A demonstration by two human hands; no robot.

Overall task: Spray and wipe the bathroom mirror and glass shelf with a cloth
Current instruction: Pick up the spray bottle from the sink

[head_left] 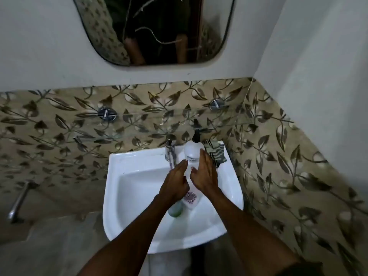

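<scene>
The mirror point(155, 30) hangs on the white wall above a clear glass shelf point(159, 119) held by two chrome brackets. A white bottle with a black pump top point(190, 153) stands at the back right of the white sink point(135, 168). A dark striped cloth point(216, 154) lies bunched on the sink's back right corner. My left hand point(175, 184) and my right hand point(205, 176) hover over the basin on either side of the bottle. Their fingers are straight, and the right fingertips touch the bottle's side. Neither hand holds the cloth.
A chrome tap point(170, 151) stands just left of the bottle. Below my hands, a green bottle point(175, 211) and a white container with a pink pattern point(190, 198) lie in the basin. A chrome rail point(19, 200) sticks out at the left. Leaf-patterned tiles cover both walls.
</scene>
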